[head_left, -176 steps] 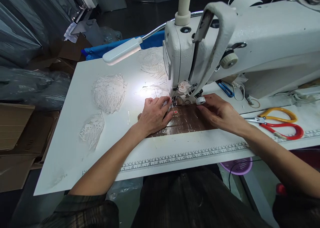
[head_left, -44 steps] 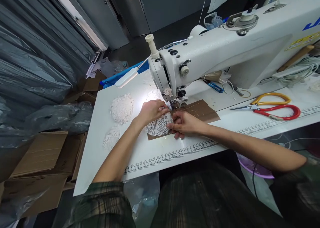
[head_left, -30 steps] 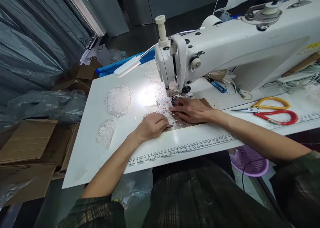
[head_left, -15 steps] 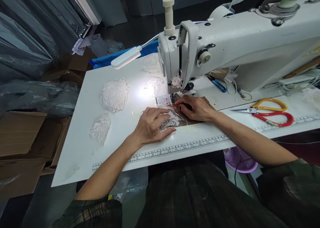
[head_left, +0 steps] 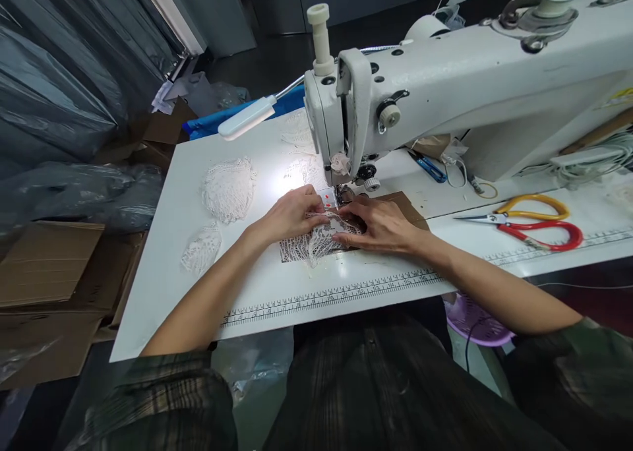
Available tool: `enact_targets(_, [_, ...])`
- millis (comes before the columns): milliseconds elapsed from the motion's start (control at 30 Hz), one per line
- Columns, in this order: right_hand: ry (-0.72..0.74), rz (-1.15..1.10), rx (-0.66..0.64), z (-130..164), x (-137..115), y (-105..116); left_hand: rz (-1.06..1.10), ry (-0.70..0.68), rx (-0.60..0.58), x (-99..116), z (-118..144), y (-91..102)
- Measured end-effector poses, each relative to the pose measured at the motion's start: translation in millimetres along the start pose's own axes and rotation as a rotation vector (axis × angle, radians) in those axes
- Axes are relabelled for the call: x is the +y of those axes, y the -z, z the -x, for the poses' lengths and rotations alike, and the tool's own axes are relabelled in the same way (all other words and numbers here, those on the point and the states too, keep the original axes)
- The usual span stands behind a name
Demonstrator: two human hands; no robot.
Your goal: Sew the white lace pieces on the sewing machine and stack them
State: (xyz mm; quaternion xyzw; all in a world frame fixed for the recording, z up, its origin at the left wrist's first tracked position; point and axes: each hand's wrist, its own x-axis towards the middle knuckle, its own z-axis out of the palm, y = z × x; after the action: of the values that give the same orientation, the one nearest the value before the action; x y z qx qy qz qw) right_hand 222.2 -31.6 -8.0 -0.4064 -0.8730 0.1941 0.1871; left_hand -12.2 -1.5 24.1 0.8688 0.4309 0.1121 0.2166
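Observation:
A white lace piece [head_left: 311, 243] lies on a brown taped patch [head_left: 400, 204] of the white table [head_left: 163, 266], just in front of the sewing machine's needle foot [head_left: 346, 190]. My left hand [head_left: 289, 215] presses the lace's left upper edge with its fingers flat. From the right, my right hand [head_left: 378, 225] holds the lace's top edge near the needle foot. The white sewing machine [head_left: 445, 101] stands behind both hands.
Two lace pieces [head_left: 228, 187] lie at the table's left, more behind the needle under the lamp [head_left: 246, 116]. Red and yellow scissors [head_left: 534, 220] lie at the right, blue snips [head_left: 428, 166] behind. A ruler strip [head_left: 336, 294] lines the front edge. Cardboard boxes [head_left: 49, 273] stand left.
Both hands have drawn together on the lace and shifted it up against the needle foot. The left hand moved from the lace's lower part to its upper left edge.

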Motion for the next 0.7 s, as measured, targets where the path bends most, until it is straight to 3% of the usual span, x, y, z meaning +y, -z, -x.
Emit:
enact_targets(200, [0.085,-0.189,0.007,1.5,-6.1,-1.9,0.522,0.103,-0.112,21.9,7.9,16.9])
enact_targets(300, [0.124,-0.31,-0.001,0.0,-10.5,-4.3,0.641,0.082,-0.099,21.4,14.0,17.2])
enact_targets(433, [0.087,-0.461,-0.068,-1.5,-10.7,-4.0,0.577,0.012,-0.07,16.3,17.6,17.7])
enact_targets(600, [0.049,-0.582,-0.157,0.4,-8.7,-2.0,0.345,-0.045,-0.03,16.3,23.3,20.6])
enact_targets(700, [-0.014,-0.782,-0.259,0.2,-12.6,-4.8,0.234,-0.032,0.0,16.7,26.8,22.0])
